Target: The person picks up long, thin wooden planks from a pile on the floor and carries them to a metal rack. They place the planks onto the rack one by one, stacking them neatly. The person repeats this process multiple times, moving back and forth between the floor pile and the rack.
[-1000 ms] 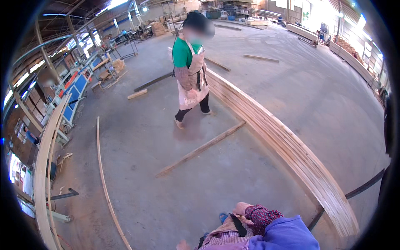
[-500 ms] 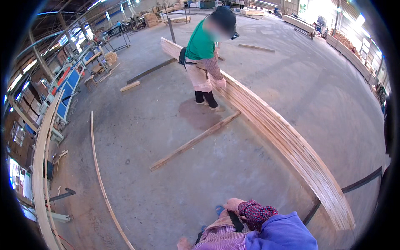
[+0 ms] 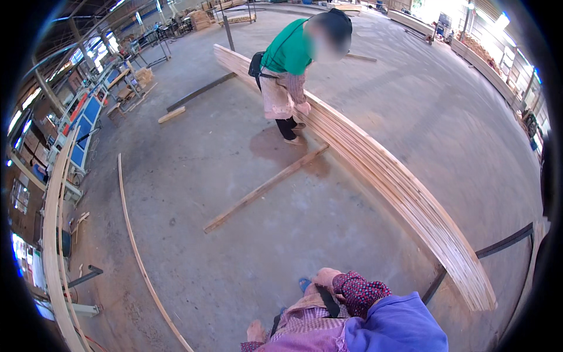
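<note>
My right hand [image 3: 326, 277] is in front of my waist, close to a dark strap [image 3: 328, 302] on my checked apron [image 3: 311, 315]. Its fingers are too unclear to show whether it grips anything. Low at my left side, my left hand [image 3: 255, 331] hangs beside the apron, and its finger shape cannot be made out. Beyond my hands, a long stack of pale wooden boards [image 3: 399, 182] runs from far left to near right, apart from both hands. A co-worker in a green top [image 3: 287, 53] bends over the stack with a gloved hand [image 3: 303, 108] on it.
A wooden beam [image 3: 264, 189] juts from beneath the stack. Dark metal bars [image 3: 202, 92] support it too. A thin wood strip [image 3: 136, 249] lies on the floor at left, near long boards [image 3: 53, 234] and a blue machine bed [image 3: 85, 132].
The co-worker has bent lower over the boards. My view has shifted slightly, and my left hand has risen a little further into it. My right hand stays at my waist.
</note>
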A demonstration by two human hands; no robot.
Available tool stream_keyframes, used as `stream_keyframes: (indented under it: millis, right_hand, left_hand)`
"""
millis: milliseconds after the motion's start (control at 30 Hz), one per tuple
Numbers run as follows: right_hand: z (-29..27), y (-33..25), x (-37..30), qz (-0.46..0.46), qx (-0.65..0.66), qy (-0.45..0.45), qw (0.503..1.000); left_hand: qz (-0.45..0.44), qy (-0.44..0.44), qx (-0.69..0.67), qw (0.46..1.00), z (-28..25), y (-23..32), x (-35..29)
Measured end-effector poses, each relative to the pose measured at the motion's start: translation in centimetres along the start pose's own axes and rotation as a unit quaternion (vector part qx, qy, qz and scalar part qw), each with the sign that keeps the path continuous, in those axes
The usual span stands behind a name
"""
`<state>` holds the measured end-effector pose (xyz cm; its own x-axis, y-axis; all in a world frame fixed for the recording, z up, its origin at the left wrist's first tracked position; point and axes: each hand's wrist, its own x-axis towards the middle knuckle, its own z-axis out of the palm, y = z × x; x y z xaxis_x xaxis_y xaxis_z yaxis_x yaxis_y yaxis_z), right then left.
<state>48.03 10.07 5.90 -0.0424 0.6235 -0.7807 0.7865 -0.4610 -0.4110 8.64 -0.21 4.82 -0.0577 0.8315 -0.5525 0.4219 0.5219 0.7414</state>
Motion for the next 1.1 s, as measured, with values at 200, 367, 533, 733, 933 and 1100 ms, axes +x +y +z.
stream_keyframes:
  millis: [200, 367, 533, 733, 933, 1100]
  right_hand:
    - [-0.9, -0.7, -2.7, 0.002, 0.011, -0.012, 1.0]
    - [-0.9, -0.9, -4.9, -0.01, 0.016, 0.002, 1.0]
    - [0.0, -0.3, -5.7, 0.004, 0.035, 0.009, 0.999]
    - [2.7, 2.6, -6.6, 0.025, 0.059, 0.036, 0.997]
    - [4.8, 5.6, -9.4, 0.083, 0.192, 0.019, 0.978]
    - [5.1, 10.7, -10.9, 0.166, 0.232, -0.014, 0.958]
  left_hand:
    - [-0.121, -0.014, -0.081, 0.989, 0.2, 0.7, -0.2]
    - [-0.1, -0.017, -0.087, 0.991, 0.2, 1.0, -0.8]
    - [-0.086, -0.052, -0.007, 0.995, 0.2, -0.1, -0.4]
    - [-0.069, -0.076, 0.068, 0.992, 0.0, -4.5, 2.1]
    - [0.314, -0.166, 0.432, 0.829, -0.2, -6.8, 4.6]
    - [0.14, -0.211, 0.372, 0.893, 2.2, -4.1, 6.5]
